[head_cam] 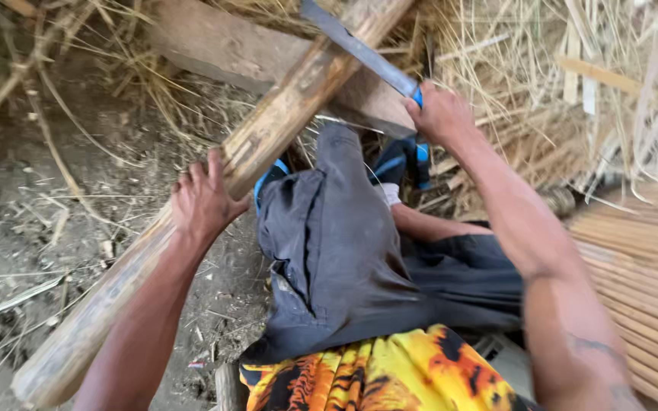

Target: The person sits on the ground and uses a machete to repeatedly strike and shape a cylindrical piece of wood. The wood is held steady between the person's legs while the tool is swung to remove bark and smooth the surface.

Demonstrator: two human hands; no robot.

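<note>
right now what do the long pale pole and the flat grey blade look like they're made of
The long pale pole under the left hand looks like bamboo or raw wood: tan, matt, with lengthwise streaks. The flat grey blade held by the right hand looks like dull, unpolished metal; its handle end shows blue, perhaps plastic.

Under the fingers of the left hand [203, 199] lies a thick pole [192, 221] of pale, rough, matt bamboo-like wood. Beyond the fingers of the right hand [442, 114] runs a blade [359, 47] of dull grey metal, its handle [417, 96] blue, seemingly plastic. Below both, the shorts [344, 251] are matt dark cloth.
</note>
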